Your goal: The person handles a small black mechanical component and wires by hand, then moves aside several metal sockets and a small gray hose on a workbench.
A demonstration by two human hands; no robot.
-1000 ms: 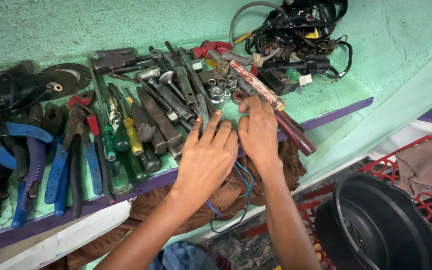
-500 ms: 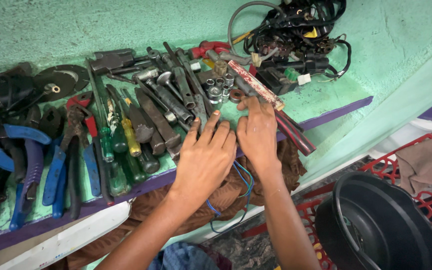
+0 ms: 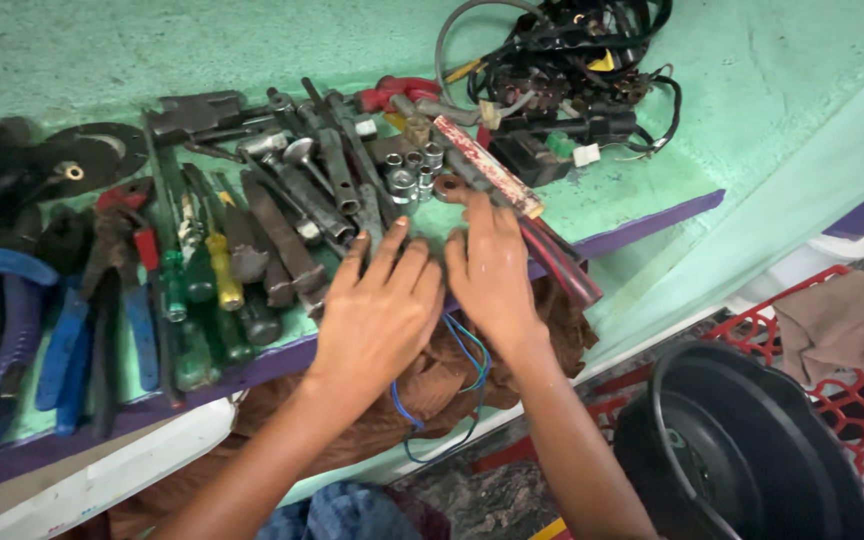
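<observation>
My left hand [image 3: 377, 305] lies palm down on the green shelf [image 3: 642, 190], fingers spread, fingertips touching the dark metal wrenches and chisels [image 3: 327, 195]. Right beside it, my right hand [image 3: 492, 265] also rests flat, fingers on the shelf beside a red-speckled flat tool [image 3: 487, 165] and small steel sockets [image 3: 407, 175]. Neither hand visibly grips anything. A brown cloth [image 3: 432, 380] and blue wire [image 3: 467, 350] hang under my wrists.
Yellow and green screwdrivers [image 3: 207, 280] and blue-handled pliers [image 3: 12, 330] lie left on the shelf. A tangle of black cables and connectors [image 3: 572, 70] sits at the back right. A black tyre-like drum [image 3: 742, 450] stands low right on a red crate [image 3: 862, 400].
Both hands have stayed over the same spot; the fingers shifted only slightly among the tools.
</observation>
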